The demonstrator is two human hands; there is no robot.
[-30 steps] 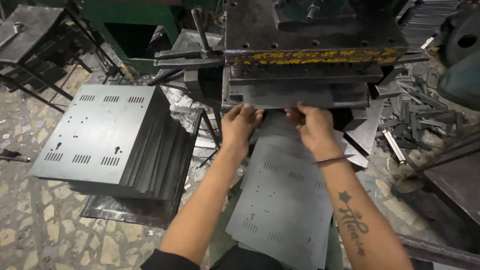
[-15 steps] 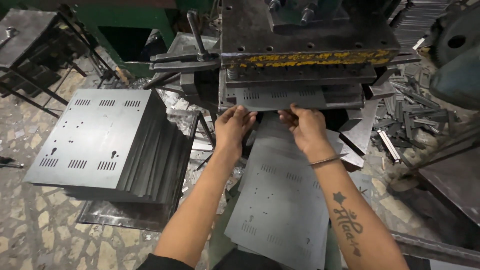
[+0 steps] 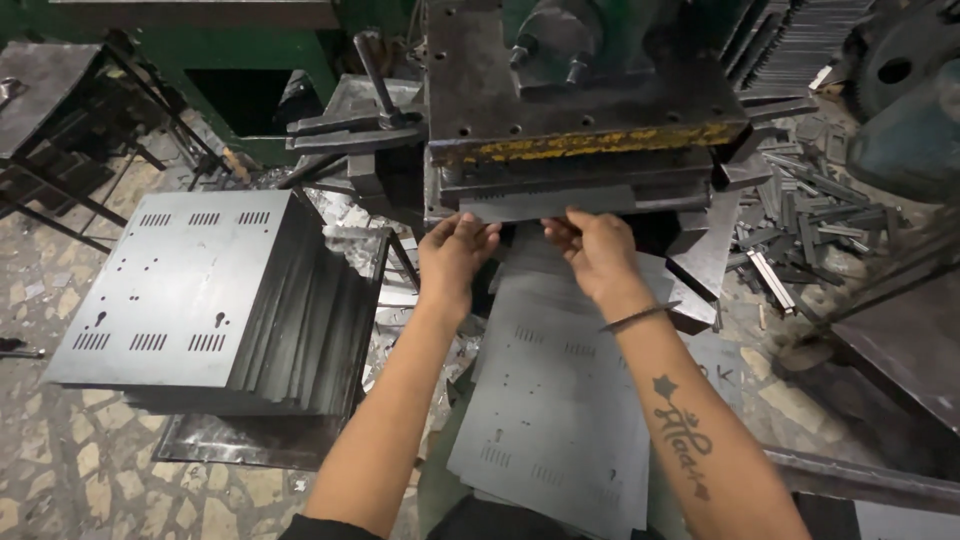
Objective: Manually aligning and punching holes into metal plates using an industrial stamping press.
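while the left hand (image 3: 452,258) and right hand (image 3: 594,252) have edged nearer the press (image 3: 580,110) than a second ago, their fingers pinch the near edge of a thin grey metal sheet (image 3: 545,203) in its slot; finished punched sheets (image 3: 175,285) sit stacked left.

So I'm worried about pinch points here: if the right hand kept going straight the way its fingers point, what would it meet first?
Probably the grey sheet edge in the press opening, which the right hand fingertips already touch; beyond it lies the dark gap under the yellow-edged press block. Depth is hard to judge.
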